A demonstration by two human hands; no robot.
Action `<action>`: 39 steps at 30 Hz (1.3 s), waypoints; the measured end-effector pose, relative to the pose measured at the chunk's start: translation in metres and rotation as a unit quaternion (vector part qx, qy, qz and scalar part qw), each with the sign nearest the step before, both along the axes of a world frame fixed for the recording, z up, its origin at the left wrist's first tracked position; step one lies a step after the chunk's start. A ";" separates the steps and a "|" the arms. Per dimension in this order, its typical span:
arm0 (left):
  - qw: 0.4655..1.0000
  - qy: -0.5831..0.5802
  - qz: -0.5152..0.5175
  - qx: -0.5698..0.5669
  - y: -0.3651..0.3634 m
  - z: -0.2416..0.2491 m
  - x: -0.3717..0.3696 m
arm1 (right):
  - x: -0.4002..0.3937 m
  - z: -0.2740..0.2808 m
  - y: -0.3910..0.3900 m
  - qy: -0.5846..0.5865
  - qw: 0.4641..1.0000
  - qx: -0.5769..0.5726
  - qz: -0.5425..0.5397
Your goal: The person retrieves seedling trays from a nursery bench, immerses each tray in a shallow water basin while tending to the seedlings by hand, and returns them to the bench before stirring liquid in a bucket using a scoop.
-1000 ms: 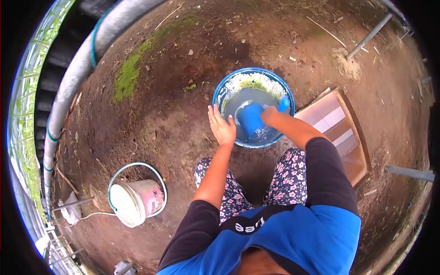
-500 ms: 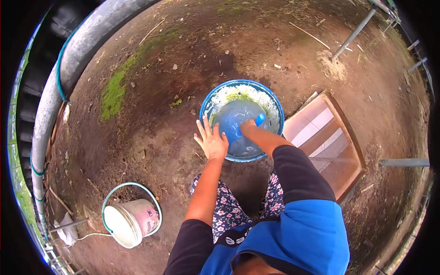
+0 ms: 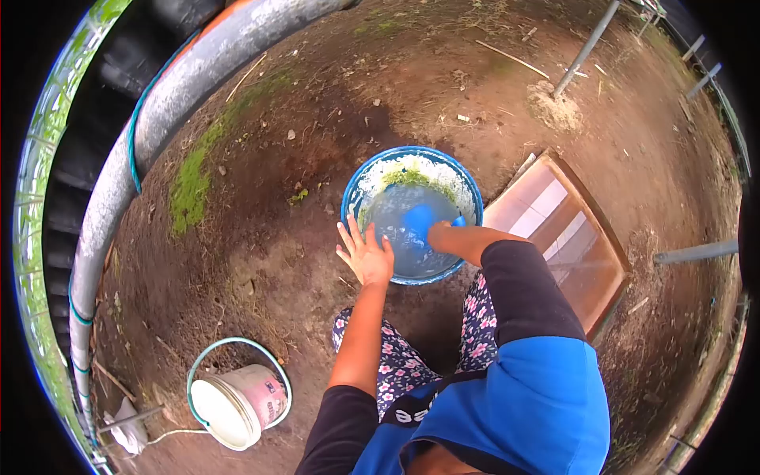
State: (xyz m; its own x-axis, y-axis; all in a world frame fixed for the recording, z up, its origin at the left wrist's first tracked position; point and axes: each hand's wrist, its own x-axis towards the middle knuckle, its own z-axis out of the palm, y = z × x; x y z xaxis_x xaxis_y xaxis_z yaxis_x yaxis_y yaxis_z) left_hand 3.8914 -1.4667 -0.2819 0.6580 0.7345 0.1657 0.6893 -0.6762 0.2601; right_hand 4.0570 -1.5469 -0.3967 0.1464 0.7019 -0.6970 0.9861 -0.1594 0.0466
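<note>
A round blue tub [image 3: 348,184] holds cloudy greyish water [image 3: 388,218], and whitish and green residue coats its far inner wall. My right hand [image 3: 438,234] reaches into it, closed round the handle of a blue plastic dipper [image 3: 419,215]. The dipper's body looks partly under the water, and the fingers are mostly hidden. On the tub's near left side, my left hand [image 3: 369,258] lies with spread fingers against the rim.
A framed brown-and-white panel [image 3: 546,229] lies right of the tub. A white lidded bucket [image 3: 252,396] with a hoop handle stands at lower left. A thick metal pipe [image 3: 103,198] curves along the left, and a post [image 3: 586,49] rises at upper right.
My right hand has moved slightly right and nearer to me in the tub. The dipper's body now shows farther from me in the water. My left hand stays at the rim.
</note>
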 end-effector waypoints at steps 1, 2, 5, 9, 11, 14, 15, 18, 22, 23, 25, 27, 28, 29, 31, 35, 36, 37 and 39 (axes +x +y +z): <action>1.000 -0.010 0.000 -0.003 0.000 -0.001 0.001 | -0.004 0.008 -0.006 0.009 1.000 0.004 0.005; 1.000 -0.015 0.000 -0.003 0.001 -0.002 0.002 | -0.010 0.016 -0.008 0.036 0.999 -0.016 0.012; 1.000 -0.022 0.004 -0.009 0.001 -0.002 0.002 | -0.034 0.014 -0.001 0.098 0.995 -0.026 -0.013; 1.000 -0.015 0.000 0.002 0.003 -0.003 0.003 | -0.047 0.007 0.017 0.123 0.980 0.036 -0.151; 1.000 -0.011 -0.004 0.004 0.000 -0.005 0.002 | -0.044 0.004 0.033 0.099 0.969 0.028 -0.224; 1.000 -0.005 0.004 0.003 0.002 -0.004 0.002 | -0.037 0.016 0.055 0.050 0.967 0.037 -0.246; 1.000 -0.004 0.006 0.005 0.002 -0.004 0.002 | -0.032 0.006 0.064 0.039 0.970 0.031 -0.237; 1.000 -0.002 0.001 0.008 0.002 -0.010 0.001 | -0.023 0.009 0.058 -0.013 0.984 0.036 -0.177; 1.000 0.019 0.004 0.002 0.003 -0.006 0.000 | -0.010 0.030 0.043 -0.071 0.995 -0.012 -0.071; 1.000 0.020 0.003 0.002 0.002 -0.005 0.001 | -0.010 0.038 0.038 -0.069 0.996 -0.017 -0.048; 1.000 0.029 0.002 -0.001 0.001 -0.005 0.002 | -0.006 0.042 0.027 -0.070 0.997 -0.025 -0.007; 0.999 0.039 0.002 -0.005 0.000 -0.003 0.001 | -0.009 0.047 0.017 -0.069 0.996 -0.033 0.034; 0.999 0.040 0.000 -0.003 0.001 -0.003 0.001 | -0.009 0.048 0.015 -0.070 0.995 -0.036 0.055; 0.999 0.040 -0.001 -0.002 0.001 -0.003 0.002 | -0.011 0.039 0.015 -0.049 0.997 -0.032 0.045; 0.999 0.044 -0.003 0.000 0.001 -0.004 0.000 | -0.024 0.015 0.014 -0.001 0.999 -0.027 0.027; 0.999 0.044 -0.007 0.011 -0.002 -0.004 0.000 | -0.043 0.041 0.018 0.075 0.992 0.005 -0.100; 0.999 0.043 -0.008 0.015 0.000 -0.004 0.001 | -0.042 0.043 0.023 0.088 0.990 0.025 -0.107; 0.999 0.039 -0.007 0.014 0.002 -0.004 0.002 | -0.040 0.045 0.028 0.100 0.988 0.045 -0.113; 0.999 0.032 -0.008 0.007 0.001 -0.005 0.000 | -0.040 0.036 0.042 0.084 0.976 0.045 -0.194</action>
State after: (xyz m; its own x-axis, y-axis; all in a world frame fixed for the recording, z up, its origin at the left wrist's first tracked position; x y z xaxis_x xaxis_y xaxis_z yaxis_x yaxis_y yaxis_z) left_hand 3.8917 -1.4658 -0.2866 0.6791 0.7219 0.1329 0.6934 -0.6903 0.2065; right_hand 4.0169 -1.5047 -0.3608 0.3030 0.6763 -0.6714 0.8432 -0.5186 -0.1418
